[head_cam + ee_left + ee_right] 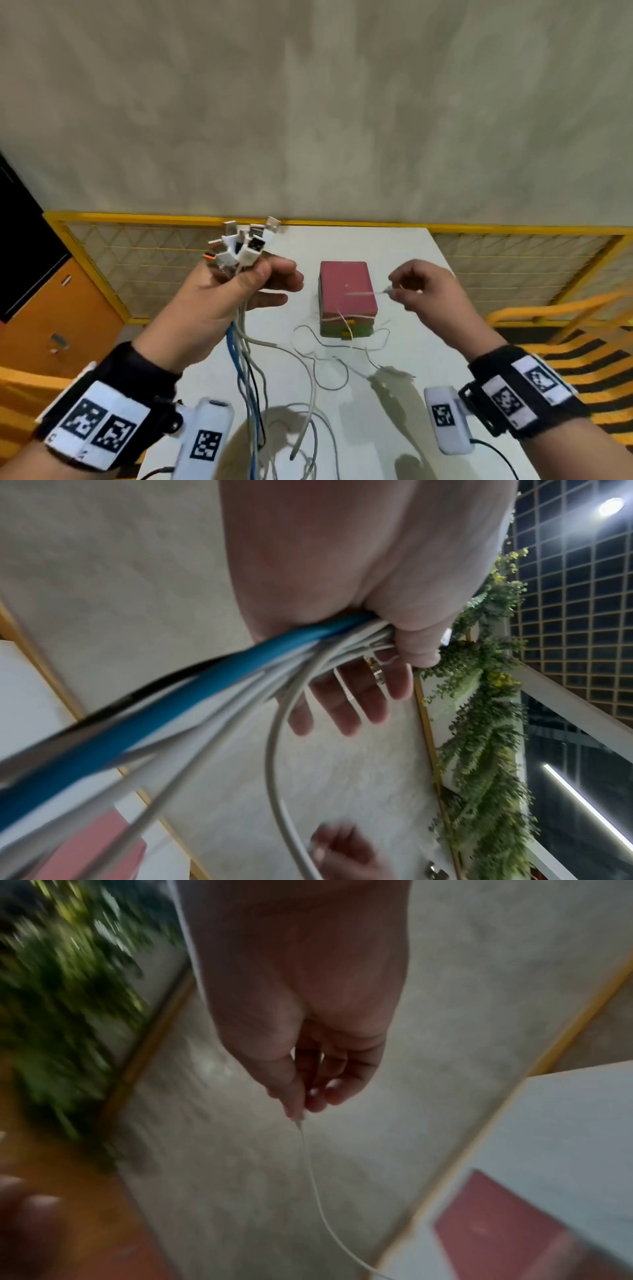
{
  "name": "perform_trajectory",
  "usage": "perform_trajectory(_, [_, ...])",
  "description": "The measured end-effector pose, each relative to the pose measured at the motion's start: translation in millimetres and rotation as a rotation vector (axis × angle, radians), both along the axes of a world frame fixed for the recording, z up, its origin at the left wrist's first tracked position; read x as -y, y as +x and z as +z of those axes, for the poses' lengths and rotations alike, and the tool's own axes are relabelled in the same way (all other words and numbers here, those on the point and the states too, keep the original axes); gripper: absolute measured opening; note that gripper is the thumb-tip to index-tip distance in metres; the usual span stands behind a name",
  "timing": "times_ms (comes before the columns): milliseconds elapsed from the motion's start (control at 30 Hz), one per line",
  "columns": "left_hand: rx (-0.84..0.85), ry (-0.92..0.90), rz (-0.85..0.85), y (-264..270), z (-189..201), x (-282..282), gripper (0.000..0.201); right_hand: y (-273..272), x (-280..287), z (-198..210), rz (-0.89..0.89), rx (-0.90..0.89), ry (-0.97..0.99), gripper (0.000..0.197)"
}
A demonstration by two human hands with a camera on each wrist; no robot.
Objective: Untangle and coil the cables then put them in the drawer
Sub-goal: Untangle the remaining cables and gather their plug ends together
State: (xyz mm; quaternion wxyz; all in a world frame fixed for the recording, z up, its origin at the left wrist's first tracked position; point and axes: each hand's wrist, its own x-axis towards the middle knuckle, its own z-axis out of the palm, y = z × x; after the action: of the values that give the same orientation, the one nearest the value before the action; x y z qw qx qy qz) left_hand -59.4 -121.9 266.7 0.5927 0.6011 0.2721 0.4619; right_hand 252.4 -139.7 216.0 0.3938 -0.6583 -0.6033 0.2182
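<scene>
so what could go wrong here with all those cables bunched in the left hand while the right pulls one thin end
1. The thin white cable pinched by the right hand drapes over the small drawer box; pulling may drag or tip it.
2. The left hand grips the cable bundle tightly, so pulling could tighten the tangle.

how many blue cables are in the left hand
1 for sure: the blue cable runs through the left hand with the white ones. A second blue strand may hide in the bundle.
</scene>
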Motion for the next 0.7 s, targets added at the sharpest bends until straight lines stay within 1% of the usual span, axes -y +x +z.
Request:
perform_trajectory(67, [-0.028, 0.012, 0.016, 15, 4, -3, 0.028, -18, 2, 41, 0.098, -0.067, 0.117, 0.027])
perform_trajectory(167, [-0.064, 0.001, 0.027, 36, 12, -4, 0.017, -47, 12, 85, 0.274, -0.004, 0.227, 0.039])
perform_trajectory(233, [-0.085, -0.002, 0.018, 48, 15, -3, 0.021, -62, 18, 102, 0.344, 0.019, 0.278, 0.044])
perform_trajectory(267, [-0.094, -0.004, 0.001, 53, 15, -1, 0.024, -67, 20, 107, 0.363, -0.001, 0.287, 0.045])
perform_trajectory(367, [-0.113, -0.047, -0.089, 63, 14, 7, 0.029, -78, 19, 112, 0.372, -0.148, 0.305, 0.044])
perform_trajectory(467, [-0.043, -0.148, -0.149, 65, 11, 14, 0.028, -83, 19, 107, 0.368, -0.330, 0.290, 0.042])
perform_trajectory(533, [-0.026, -0.186, -0.183, 66, 7, 18, 0.026, -86, 21, 102, 0.343, -0.343, 0.287, 0.036])
perform_trajectory(600, [-0.049, -0.197, -0.196, 67, 2, 21, 0.020, -89, 22, 96, 0.316, -0.311, 0.286, 0.034])
perform_trajectory(667, [-0.066, -0.204, -0.165, 67, -3, 21, 0.019, -89, 23, 88, 0.265, -0.278, 0.314, 0.029])
perform_trajectory(700, [-0.054, -0.214, -0.140, 67, -4, 21, 0.019, -88, 26, 83, 0.212, -0.277, 0.334, 0.024])
